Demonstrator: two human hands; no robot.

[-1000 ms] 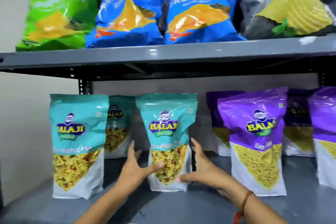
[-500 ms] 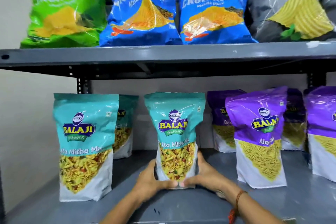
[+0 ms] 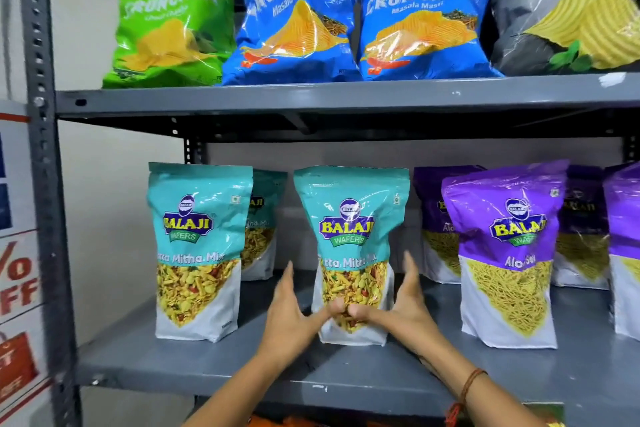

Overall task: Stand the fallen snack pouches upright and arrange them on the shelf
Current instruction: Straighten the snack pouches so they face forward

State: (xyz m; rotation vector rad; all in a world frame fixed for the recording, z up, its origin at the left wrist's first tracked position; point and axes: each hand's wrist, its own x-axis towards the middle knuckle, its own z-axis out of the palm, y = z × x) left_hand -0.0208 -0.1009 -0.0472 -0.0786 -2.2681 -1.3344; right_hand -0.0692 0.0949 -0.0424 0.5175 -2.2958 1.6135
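A teal Balaji snack pouch (image 3: pixel 349 218) stands upright in the middle of the grey lower shelf (image 3: pixel 242 367). My left hand (image 3: pixel 289 315) and my right hand (image 3: pixel 405 308) flank its lower half. The fingers of both hands point up and stand clear of the pouch's sides; only the two thumbs touch its front. Another teal pouch (image 3: pixel 197 236) stands upright to the left, with a third (image 3: pixel 263 229) behind it. To the right, a purple pouch (image 3: pixel 505 253) stands at the front, with more purple ones behind and beside it.
The upper shelf (image 3: pixel 311 97) carries a green chip bag (image 3: pixel 166 28), two blue ones (image 3: pixel 298 24) and a grey one (image 3: pixel 568 10). A perforated steel post (image 3: pixel 41 149) and a sale sign (image 3: pixel 17 270) are at the left. Bare shelf shows between the front pouches.
Half a second ago both hands gripped the middle teal pouch low down. Now the fingers have spread off its sides, leaving only the thumbs on it. The view has shifted left.
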